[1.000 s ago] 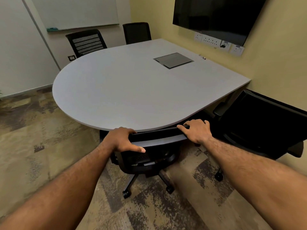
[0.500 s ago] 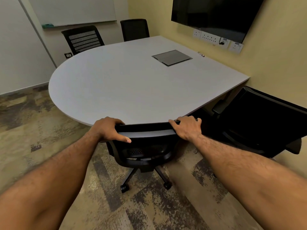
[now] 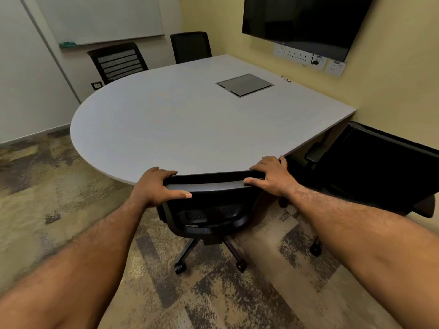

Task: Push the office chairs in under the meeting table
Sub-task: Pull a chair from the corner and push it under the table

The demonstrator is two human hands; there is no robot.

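Both hands are on the near chair (image 3: 211,210), gripping the top edge of its backrest: the left hand (image 3: 155,186) wraps the left corner with fingers curled over the front and thumb along the back, and the right hand (image 3: 270,175) clamps the right corner the same way. That backrest top sits right at the curved rim of the table (image 3: 180,119), with the seat tucked beneath and the wheeled base showing on the patterned carpet (image 3: 47,205). To the right, a second chair (image 3: 380,167) stands angled beside the table's straight edge by the yellow wall, its back turned away from the table. Across the table, a mesh-backed chair (image 3: 118,61) and another chair (image 3: 190,46) stand close against the far edge. A grey hatch (image 3: 244,84) lies flush in the tabletop, and a dark screen (image 3: 304,20) hangs on the wall above a row of sockets (image 3: 299,55).
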